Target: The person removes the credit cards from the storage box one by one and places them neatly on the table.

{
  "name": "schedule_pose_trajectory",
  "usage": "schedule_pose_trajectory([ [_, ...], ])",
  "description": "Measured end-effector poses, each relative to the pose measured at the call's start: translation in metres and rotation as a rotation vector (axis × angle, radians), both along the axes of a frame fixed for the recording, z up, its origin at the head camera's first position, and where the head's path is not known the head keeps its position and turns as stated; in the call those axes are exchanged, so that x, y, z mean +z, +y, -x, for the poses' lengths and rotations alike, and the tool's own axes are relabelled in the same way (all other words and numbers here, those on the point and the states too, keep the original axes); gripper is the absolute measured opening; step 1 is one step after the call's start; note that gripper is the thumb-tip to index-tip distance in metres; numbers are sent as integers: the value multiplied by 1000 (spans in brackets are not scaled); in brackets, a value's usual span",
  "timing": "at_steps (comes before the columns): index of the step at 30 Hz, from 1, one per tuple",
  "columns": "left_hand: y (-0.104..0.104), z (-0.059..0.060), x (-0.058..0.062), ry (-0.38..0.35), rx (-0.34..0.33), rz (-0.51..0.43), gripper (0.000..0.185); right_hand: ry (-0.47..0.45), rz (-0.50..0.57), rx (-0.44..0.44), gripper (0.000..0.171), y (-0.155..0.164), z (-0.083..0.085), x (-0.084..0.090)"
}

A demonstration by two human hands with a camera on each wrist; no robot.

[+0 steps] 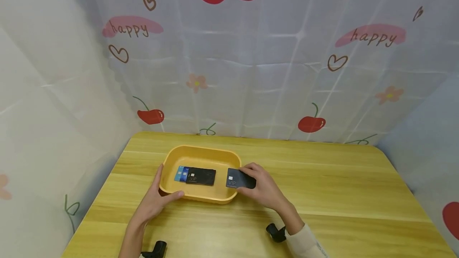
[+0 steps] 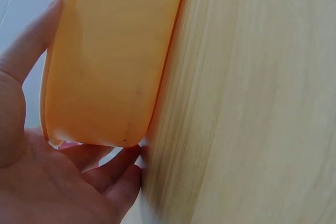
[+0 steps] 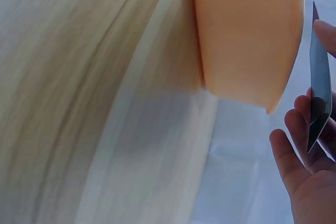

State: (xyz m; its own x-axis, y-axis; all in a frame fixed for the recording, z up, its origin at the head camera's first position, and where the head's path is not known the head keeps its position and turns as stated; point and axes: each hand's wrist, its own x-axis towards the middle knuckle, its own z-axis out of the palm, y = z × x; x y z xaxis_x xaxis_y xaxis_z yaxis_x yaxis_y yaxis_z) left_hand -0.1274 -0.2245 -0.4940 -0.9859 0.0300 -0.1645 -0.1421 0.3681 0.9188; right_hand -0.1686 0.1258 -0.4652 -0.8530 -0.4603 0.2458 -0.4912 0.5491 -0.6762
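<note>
A yellow tray [image 1: 201,152] sits on the wooden table [image 1: 322,186]. Inside it lie a black VIP card [image 1: 201,176] and blue cards [image 1: 181,173] partly under it. My left hand [image 1: 155,200] cups the tray's near left corner, thumb along the front wall [image 2: 105,77] and fingers [image 2: 113,169] beneath the side. My right hand [image 1: 263,188] pinches another dark VIP card [image 1: 236,178] over the tray's right rim. In the right wrist view that card [image 3: 320,85] shows edge-on beside the tray's outer wall [image 3: 247,35].
A cherry-patterned curtain [image 1: 251,63] closes in the table on three sides. The tabletop stretches wide to the right of the tray. Wrist-worn camera mounts [image 1: 276,232] sit near the table's front edge.
</note>
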Motion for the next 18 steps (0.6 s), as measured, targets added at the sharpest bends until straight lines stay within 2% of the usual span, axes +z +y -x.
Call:
schedule_pose_trajectory([
  [18,1,-1,1,-2,0,1,119,-46,-15,-63,54,30,6,-13],
])
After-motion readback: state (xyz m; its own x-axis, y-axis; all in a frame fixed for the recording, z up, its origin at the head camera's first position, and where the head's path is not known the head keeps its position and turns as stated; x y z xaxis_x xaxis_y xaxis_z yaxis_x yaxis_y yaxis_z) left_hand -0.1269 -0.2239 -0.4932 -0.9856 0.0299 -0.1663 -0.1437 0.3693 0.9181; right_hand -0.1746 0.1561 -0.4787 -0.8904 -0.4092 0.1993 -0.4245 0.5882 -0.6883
